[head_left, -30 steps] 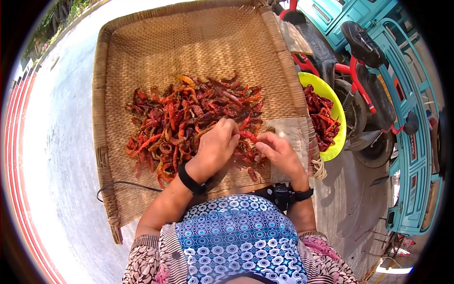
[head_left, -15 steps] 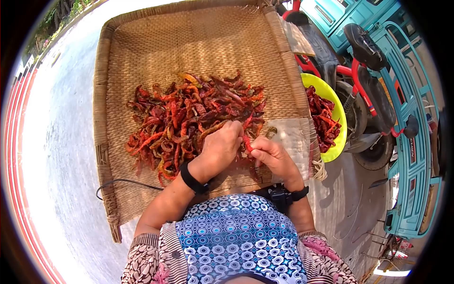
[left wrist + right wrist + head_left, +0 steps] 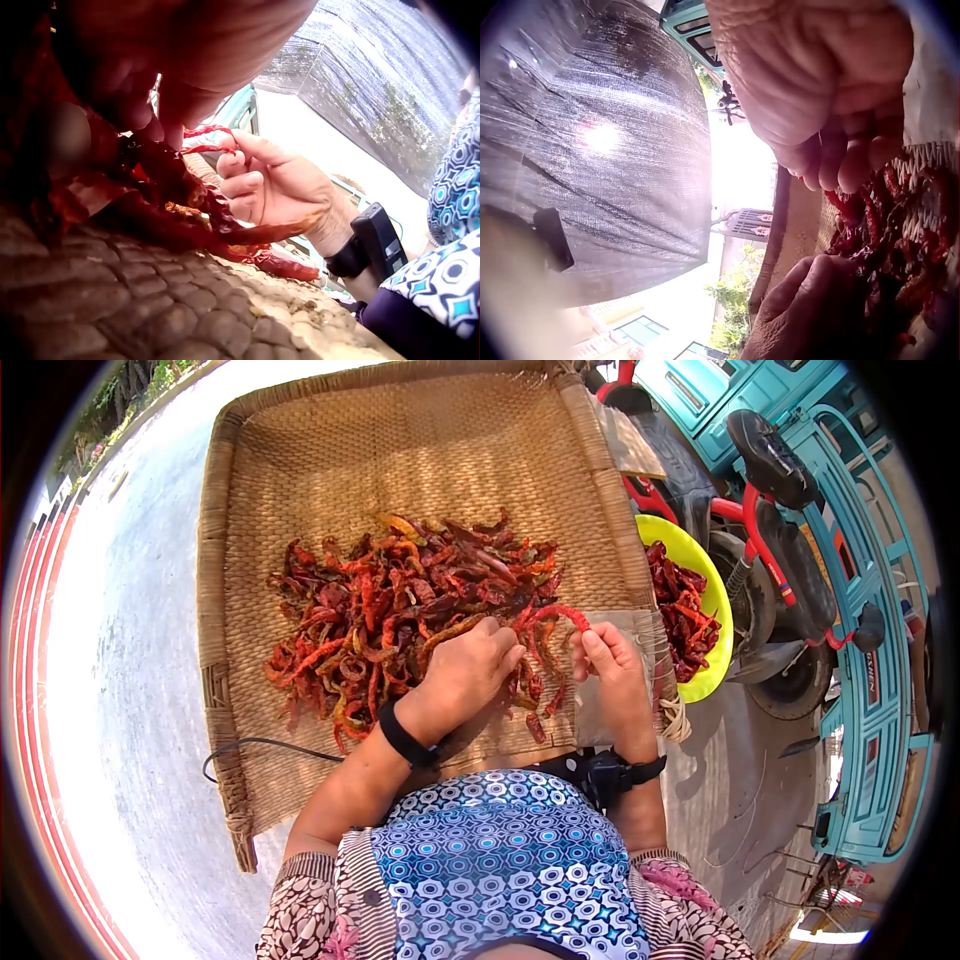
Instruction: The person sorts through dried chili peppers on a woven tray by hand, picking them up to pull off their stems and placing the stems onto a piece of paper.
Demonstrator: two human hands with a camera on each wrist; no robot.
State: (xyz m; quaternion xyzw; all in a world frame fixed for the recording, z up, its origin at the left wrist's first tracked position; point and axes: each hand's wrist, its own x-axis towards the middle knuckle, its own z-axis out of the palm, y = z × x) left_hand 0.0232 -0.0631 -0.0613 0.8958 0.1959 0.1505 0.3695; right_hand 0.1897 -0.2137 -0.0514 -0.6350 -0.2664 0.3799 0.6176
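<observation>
My right hand [image 3: 615, 675] pinches the end of a curved red dried chili pepper [image 3: 560, 612] between thumb and fingertips, at the right edge of the chili heap. The left wrist view shows the same hand [image 3: 274, 180] with its palm side turned to the camera. My left hand [image 3: 468, 672] is at the near side of the heap of dried chilies [image 3: 400, 600], its fingers bent down among them. Dark red chilies [image 3: 161, 169] lie under its fingertips in the left wrist view; I cannot tell whether they grip one.
The heap lies on a large woven tray [image 3: 420, 440] with a raised rim. A yellow-green basin [image 3: 718, 610] with more dried chilies stands beyond its right edge. Farther right are a red-framed bike [image 3: 760, 540] and a turquoise vehicle [image 3: 860, 760].
My right hand has moved right and slightly up, away from my left hand, with a red chili at its fingertips. My left hand has barely moved.
</observation>
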